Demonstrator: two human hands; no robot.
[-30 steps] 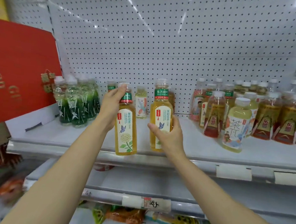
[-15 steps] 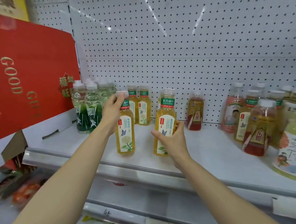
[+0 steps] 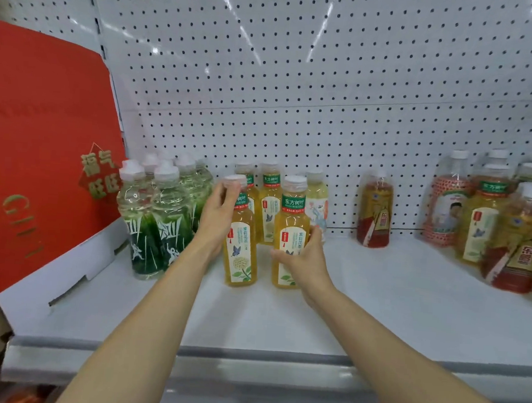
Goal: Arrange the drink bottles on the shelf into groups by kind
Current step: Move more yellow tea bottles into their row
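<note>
My left hand [image 3: 218, 217] grips yellow tea bottle [image 3: 242, 247] at neck, right hand [image 3: 301, 260] wraps second tea bottle [image 3: 290, 234] mid-label. Full, heavyish, slick plastic; grip waist.

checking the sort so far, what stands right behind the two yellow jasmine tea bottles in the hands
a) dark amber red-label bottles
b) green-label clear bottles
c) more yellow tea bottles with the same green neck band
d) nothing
c: behind the yellow jasmine tea bottle in the left hand and the one in the right hand stand more yellow tea bottles with green neck bands, against the white pegboard.
</note>
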